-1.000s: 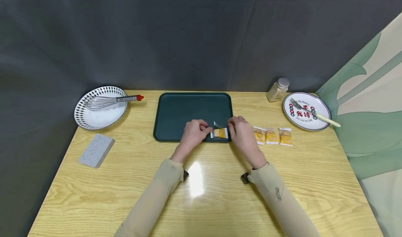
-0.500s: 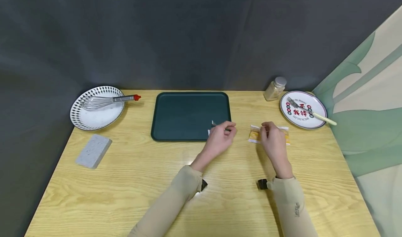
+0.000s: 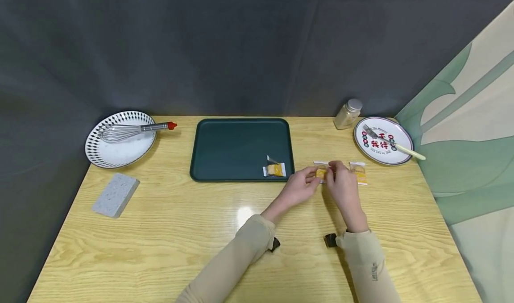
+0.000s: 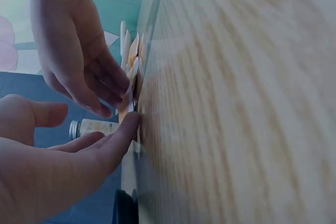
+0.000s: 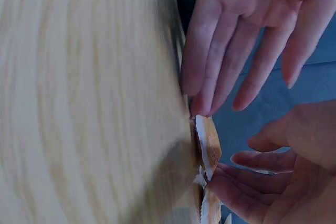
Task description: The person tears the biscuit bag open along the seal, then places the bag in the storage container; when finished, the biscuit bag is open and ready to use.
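My left hand (image 3: 301,188) is at a small yellow-and-white wrapped snack packet (image 3: 321,172) on the table, its straight fingertips touching the near end and its thumb apart in the left wrist view. At the same packet's other side is my right hand (image 3: 344,184); its loosely bent fingers (image 5: 231,184) touch the wrapper, while the thumb stands off. Another snack packet (image 3: 358,172) lies right of that hand, which may cover one more. Inside the dark green tray (image 3: 241,123), near its front right corner, rests a snack packet (image 3: 275,169) with a clear flap sticking up.
A glass jar (image 3: 347,114) and a lettered plate (image 3: 401,131) bearing a fork (image 3: 407,150) stand at back right. On the left, a patterned plate (image 3: 114,159) holds a whisk (image 3: 150,127), with a grey speckled block (image 3: 116,195) in front. A dark curtain (image 3: 241,48) hangs behind.
Both hands have left the packet in the tray and moved right to the packets on the table. My left hand has come over beside the right one. The head view has shifted slightly.
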A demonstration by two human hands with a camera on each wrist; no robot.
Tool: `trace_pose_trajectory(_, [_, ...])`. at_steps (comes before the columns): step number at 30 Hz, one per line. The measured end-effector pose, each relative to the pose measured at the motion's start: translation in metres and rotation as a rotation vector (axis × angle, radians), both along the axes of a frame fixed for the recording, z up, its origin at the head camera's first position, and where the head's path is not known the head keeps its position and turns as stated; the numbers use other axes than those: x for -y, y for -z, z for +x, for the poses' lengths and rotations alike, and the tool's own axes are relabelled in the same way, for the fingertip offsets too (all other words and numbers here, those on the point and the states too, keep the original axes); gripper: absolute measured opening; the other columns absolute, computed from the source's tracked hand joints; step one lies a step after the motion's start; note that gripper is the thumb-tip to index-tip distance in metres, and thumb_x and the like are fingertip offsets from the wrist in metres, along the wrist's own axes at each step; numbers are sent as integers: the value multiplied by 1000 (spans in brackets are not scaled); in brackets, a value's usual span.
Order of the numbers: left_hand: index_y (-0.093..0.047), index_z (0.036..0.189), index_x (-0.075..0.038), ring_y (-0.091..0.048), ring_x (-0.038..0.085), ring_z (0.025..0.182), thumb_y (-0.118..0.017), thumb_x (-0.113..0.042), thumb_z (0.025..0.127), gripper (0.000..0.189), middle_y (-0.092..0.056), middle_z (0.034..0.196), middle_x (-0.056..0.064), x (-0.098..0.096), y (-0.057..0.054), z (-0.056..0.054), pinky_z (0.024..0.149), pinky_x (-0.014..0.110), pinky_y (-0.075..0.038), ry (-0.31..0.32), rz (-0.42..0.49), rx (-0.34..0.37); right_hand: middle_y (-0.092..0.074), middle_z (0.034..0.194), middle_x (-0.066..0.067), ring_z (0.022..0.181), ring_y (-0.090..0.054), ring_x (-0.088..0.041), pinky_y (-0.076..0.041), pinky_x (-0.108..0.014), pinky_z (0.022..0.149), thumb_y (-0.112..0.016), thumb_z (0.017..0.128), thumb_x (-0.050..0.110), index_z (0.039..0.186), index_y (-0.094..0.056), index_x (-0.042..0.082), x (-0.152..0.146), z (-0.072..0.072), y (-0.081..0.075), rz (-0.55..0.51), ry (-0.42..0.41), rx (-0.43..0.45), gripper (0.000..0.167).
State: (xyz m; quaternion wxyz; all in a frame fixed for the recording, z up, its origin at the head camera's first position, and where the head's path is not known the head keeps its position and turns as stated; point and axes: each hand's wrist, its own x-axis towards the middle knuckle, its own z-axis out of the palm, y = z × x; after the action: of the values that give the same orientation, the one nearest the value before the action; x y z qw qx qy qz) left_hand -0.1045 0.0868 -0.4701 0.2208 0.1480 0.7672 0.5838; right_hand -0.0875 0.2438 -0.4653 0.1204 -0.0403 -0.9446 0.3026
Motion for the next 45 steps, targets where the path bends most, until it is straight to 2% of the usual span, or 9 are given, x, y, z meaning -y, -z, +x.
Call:
trace_pose_trajectory(5, [-56, 151, 3, -65, 30, 130, -55, -14, 113, 42, -63, 144, 21, 7, 2, 1, 97, 31, -58, -69, 138, 75, -72, 104, -33, 89, -72, -48, -60, -58, 77, -58, 102, -8, 121, -65, -18, 5, 2, -5, -85, -25, -32, 23])
trace_pose_trajectory(10, [-60, 146, 6, -69, 29, 122, -56, -13, 113, 38, -67, 136, 20, 19, 2, 2, 96, 38, -60, -137, 270, 87, -72, 108, -30, 91, -73, -45, -55, -19, 73, -66, 100, -8, 126, -66, -16, 9, 2, -12, -213, -26, -31, 28])
trace_pose_trajectory(13, [-61, 145, 5, -70, 29, 119, -57, -11, 113, 36, -68, 133, 19, 26, 1, 4, 98, 45, -59, -149, 304, 79, -70, 111, -30, 88, -73, -32, -48, -8, 70, -68, 102, -5, 130, -64, -15, 11, 3, -15, -308, -46, 36, 30])
trace_pose_trajectory(17, [-63, 143, 4, -70, 29, 118, -59, -9, 111, 35, -69, 132, 19, 35, -1, 7, 97, 46, -59, -158, 303, 30, -66, 117, -32, 83, -68, -7, -56, -15, 70, -66, 105, -3, 132, -61, -17, 12, 5, -19, -471, -99, 126, 31])
trace_pose_trajectory(20, [-65, 140, 5, -71, 33, 116, -59, -7, 111, 32, -70, 129, 21, 42, -3, 9, 95, 48, -60, -178, 320, 1, -67, 117, -33, 82, -65, 1, -59, -20, 73, -66, 105, -3, 130, -62, -19, 15, 7, -22, -562, -142, 155, 30])
trace_pose_trajectory(28, [-66, 134, 11, -75, 40, 103, -62, -5, 109, 30, -72, 123, 26, 67, -12, 6, 89, 52, -62, -259, 343, -53, -73, 104, -27, 81, -68, -2, -60, -23, 74, -70, 102, -5, 119, -70, -16, 34, 16, -33, -584, -191, 162, 20])
trace_pose_trajectory(36, [-77, 115, 10, -73, 15, 89, -71, -7, 105, 20, -77, 106, 19, 81, -16, -5, 75, 26, -61, -300, 309, -54, -75, 101, -21, 85, -70, -7, -62, -27, 75, -72, 100, -5, 115, -73, -12, 53, 24, -39, -558, -271, 179, 17])
trace_pose_trajectory(41, [-77, 111, 11, -68, 7, 81, -70, -3, 104, 17, -77, 101, 19, 83, -15, -4, 74, 23, -59, -299, 322, -25, -75, 104, -20, 91, -70, -12, -59, -21, 76, -72, 102, -2, 118, -73, -11, 54, 24, -39, -533, -277, 181, 19])
trace_pose_trajectory(45, [-77, 109, 12, -67, 6, 79, -71, -2, 103, 16, -77, 100, 20, 83, -14, -3, 76, 30, -61, -296, 305, -48, -75, 107, -22, 90, -72, -15, -62, -27, 80, -70, 104, 3, 119, -73, -10, 55, 20, -38, -563, -255, 158, 20])
